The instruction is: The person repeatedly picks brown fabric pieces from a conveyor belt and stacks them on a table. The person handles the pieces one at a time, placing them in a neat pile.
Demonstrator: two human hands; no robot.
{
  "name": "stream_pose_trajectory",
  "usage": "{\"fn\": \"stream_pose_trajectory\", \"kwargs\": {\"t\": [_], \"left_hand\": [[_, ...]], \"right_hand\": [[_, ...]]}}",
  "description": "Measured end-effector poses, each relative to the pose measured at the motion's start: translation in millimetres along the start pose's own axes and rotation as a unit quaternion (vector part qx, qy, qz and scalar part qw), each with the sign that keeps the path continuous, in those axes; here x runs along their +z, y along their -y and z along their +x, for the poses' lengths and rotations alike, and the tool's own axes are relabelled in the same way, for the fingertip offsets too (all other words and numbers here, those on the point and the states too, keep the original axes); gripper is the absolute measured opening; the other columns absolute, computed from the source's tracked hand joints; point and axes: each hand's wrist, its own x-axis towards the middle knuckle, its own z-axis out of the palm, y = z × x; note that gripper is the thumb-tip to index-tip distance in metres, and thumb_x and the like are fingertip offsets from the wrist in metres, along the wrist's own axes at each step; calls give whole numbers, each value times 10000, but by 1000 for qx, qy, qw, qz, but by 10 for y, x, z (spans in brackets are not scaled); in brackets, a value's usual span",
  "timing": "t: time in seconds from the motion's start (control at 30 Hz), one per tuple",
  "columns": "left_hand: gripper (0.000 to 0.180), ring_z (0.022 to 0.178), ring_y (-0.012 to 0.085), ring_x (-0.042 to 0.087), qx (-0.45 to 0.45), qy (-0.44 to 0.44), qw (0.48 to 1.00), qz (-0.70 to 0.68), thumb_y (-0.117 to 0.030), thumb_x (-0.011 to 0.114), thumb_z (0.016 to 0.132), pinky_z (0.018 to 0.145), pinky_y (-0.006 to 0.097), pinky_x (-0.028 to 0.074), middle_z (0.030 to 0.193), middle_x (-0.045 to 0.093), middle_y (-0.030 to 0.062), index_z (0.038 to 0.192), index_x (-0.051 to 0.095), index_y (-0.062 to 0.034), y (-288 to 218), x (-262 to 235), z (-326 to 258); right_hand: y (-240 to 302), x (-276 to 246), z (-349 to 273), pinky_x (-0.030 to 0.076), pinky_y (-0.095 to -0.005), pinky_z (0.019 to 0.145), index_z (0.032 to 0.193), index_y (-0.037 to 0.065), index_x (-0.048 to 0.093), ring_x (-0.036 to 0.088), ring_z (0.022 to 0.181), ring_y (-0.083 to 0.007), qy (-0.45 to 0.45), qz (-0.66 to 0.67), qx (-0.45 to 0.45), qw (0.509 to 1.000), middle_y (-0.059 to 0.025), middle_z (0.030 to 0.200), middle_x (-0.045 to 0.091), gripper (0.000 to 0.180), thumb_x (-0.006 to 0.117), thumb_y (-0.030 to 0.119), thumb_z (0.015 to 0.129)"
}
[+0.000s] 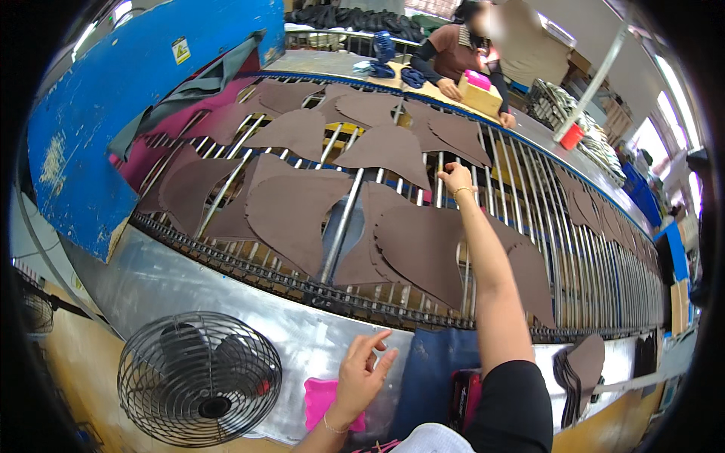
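Observation:
My right arm reaches across a roller conveyor carrying flat, dark brown shaped pieces. My right hand hovers over the rods with loosely bent fingers, apparently holding nothing. Closest to it is the pointed corner of a curved brown piece, just to its left. Beneath my right forearm lie overlapping brown pieces with notched edges. My left hand is low, in front of the conveyor, with its fingers apart and empty. A bright pink wavy-edged item on the metal ledge is partly hidden behind it.
A black caged fan stands at lower left. The blue machine housing rises at the conveyor's left end. Across the conveyor, a person sits by a box with a pink top. Stacked brown pieces hang at lower right.

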Motion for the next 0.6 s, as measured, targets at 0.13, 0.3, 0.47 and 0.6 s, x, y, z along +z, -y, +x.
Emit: {"fn": "stream_pose_trajectory", "kwargs": {"t": [0.13,0.3,0.47,0.6], "left_hand": [[318,531,70,361,36,-22,999,28,-84,680,836,485,220,331,827,516,19,1149,625,-74,-24,11,5],[258,620,51,394,105,-26,994,30,-77,597,895,493,192,320,888,506,-2,1152,621,-80,-17,54,-39],[282,546,2,336,36,-27,998,-35,-135,498,974,435,153,275,762,477,-41,1247,551,-91,-86,23,-151],[314,523,15,345,88,-16,993,-73,-170,473,988,416,172,278,680,455,-26,1274,519,-46,-82,117,-169]], "right_hand": [[-164,-889,-733,406,-536,889,1089,231,664,534,1141,-270,115,-96,-81,985,-82,1184,563,378,697,399,752],[-827,-2358,-2360,359,-505,906,1103,202,666,509,1155,-274,55,-195,-19,979,-58,1183,562,341,693,337,791],[-2500,-3132,-3796,370,-501,927,1140,173,645,475,1203,-277,-80,-275,285,915,-55,1244,534,369,674,341,812],[-3573,-3444,-4987,378,-536,962,1179,120,608,465,1218,-298,-143,-279,492,812,-94,1310,492,450,655,398,828]]}}
